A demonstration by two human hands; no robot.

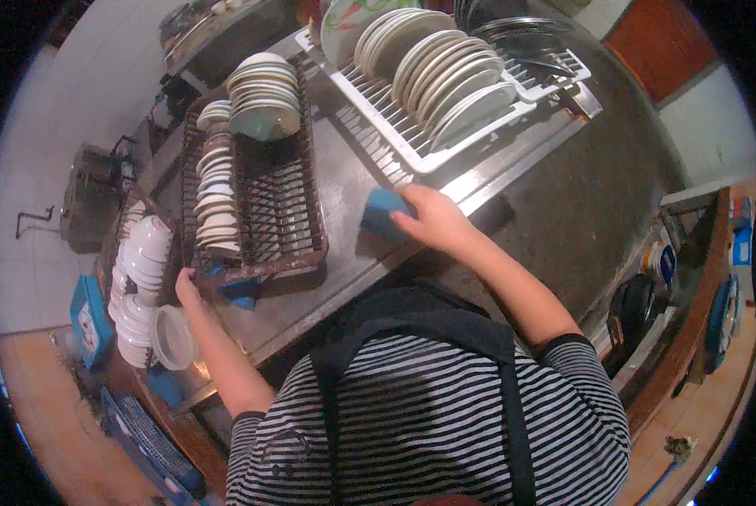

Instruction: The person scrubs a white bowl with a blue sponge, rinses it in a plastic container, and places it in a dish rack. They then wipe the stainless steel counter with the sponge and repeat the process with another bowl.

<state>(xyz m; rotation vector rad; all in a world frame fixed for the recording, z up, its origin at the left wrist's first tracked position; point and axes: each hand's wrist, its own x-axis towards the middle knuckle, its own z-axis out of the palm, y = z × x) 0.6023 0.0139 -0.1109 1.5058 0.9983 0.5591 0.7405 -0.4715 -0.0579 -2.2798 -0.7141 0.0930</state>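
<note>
My right hand (430, 218) grips a blue sponge or folded cloth (384, 212) over the stainless steel counter (346, 152). My left hand (189, 284) is at the near left corner of a dark wire dish rack (318, 250); whether its fingers grip the frame is not plain. In that rack stand a row of small white dishes (217, 183) and a group of larger bowls or plates (264, 95). Beyond my right hand, a white plastic dish rack (422, 161) holds many upright plates (447, 76). Blue pieces (242, 294) lie at the wire rack's near edge.
Stacked white bowls (144, 253) and a clear round plastic container (174, 338) stand left of my left forearm. Metal trays or lids (523, 38) lean behind the white rack. A blue tray (90, 322) is further left. Pans (631, 310) sit on a low shelf at right.
</note>
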